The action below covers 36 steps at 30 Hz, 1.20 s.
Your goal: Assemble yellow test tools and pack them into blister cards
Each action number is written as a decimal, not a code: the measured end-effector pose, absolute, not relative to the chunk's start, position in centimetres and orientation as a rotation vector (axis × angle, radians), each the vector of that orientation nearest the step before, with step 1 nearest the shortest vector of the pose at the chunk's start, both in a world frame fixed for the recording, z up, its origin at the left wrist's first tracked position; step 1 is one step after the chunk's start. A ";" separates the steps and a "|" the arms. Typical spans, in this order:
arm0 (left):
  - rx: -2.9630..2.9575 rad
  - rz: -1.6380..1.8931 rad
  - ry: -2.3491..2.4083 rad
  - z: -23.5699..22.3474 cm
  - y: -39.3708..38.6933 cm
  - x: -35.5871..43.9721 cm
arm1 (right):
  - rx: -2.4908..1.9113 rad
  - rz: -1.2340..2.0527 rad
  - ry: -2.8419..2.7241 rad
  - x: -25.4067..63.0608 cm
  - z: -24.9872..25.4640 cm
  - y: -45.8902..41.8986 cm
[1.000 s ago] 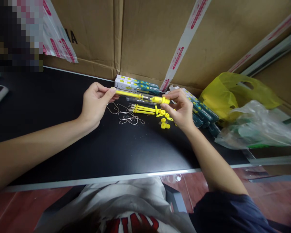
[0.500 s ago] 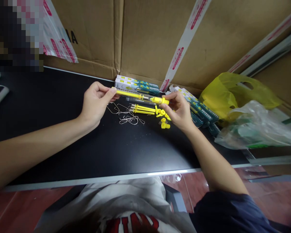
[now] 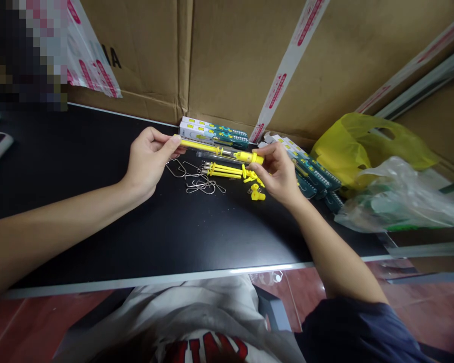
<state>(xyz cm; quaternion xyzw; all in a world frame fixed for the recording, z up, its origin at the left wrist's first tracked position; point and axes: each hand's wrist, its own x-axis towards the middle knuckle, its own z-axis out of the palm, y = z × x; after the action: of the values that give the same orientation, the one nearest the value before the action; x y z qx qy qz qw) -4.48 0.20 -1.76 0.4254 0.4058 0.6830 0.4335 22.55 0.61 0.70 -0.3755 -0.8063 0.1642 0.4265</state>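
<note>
A slim clear tube [image 3: 230,151] with a yellow rod, a short metal section and a yellow end piece is held up nearly level above the table. My left hand [image 3: 149,156] pinches its left end between thumb and fingers. My right hand [image 3: 278,171] grips the yellow end piece at the right. Below the tube lie several yellow rods [image 3: 225,172] with metal tips. Beside them are small yellow plastic parts [image 3: 258,195], partly hidden near my right hand. Bent metal wire hooks [image 3: 201,185] lie in a loose pile to the left of these parts.
Green and white printed boxes [image 3: 212,132] are stacked behind the tube, and more boxes [image 3: 318,171] lie to the right. A yellow plastic bag [image 3: 348,141] and a clear plastic bag [image 3: 401,196] sit on the black table [image 3: 174,242]. Large cardboard [image 3: 227,60] stands behind.
My right hand has shifted very slightly, with the thumb a little to the left. My left hand and the tube stay almost where they were.
</note>
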 end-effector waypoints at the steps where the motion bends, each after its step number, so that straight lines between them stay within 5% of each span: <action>1: 1.057 1.700 1.008 -1.8 0.2 -4.5 | -0.943 0.427 -2.020 22.5 0.7 0.6; 36: 1.049 1.684 1.008 -2.0 0.3 -4.5 | -0.843 -0.028 -2.120 22.8 1.3 0.7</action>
<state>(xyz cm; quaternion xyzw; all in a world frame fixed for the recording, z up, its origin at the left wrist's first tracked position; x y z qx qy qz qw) -4.54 0.29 -1.98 0.4226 0.4063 0.6787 0.4424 22.75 0.74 1.34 -0.3359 -0.8447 -0.0110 0.4166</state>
